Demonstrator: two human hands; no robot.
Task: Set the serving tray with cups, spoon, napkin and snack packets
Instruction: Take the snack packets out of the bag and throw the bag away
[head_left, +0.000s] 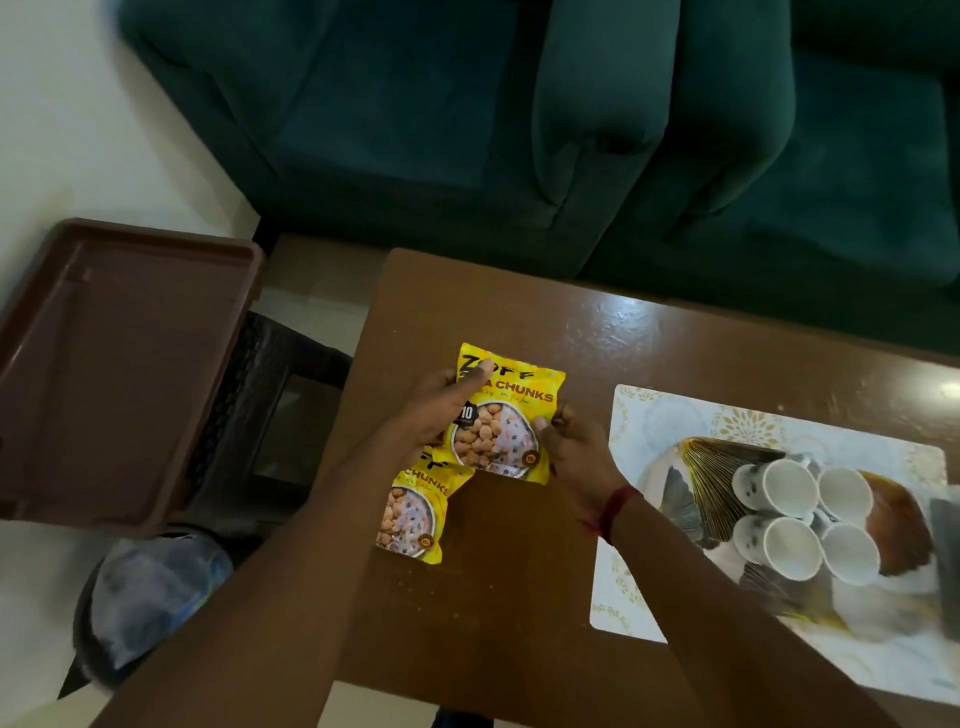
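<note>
A yellow snack packet (511, 415) is held just above the brown table (519, 597), near its left side. My left hand (439, 410) grips the packet's left edge, thumb on its top. My right hand (574, 449) pinches its right edge. A second yellow snack packet (415, 512) lies flat on the table, partly under my left forearm. To the right, a white patterned serving tray (727, 415) holds several white cups (802, 519) lying on a grey-and-gold folded napkin (722, 462). No spoon can be made out.
A brown plastic tray (130, 364) rests on a dark stool (270, 395) to the left of the table. A dark bin with a plastic liner (150, 592) stands on the floor below it. A green sofa (571, 130) runs behind the table.
</note>
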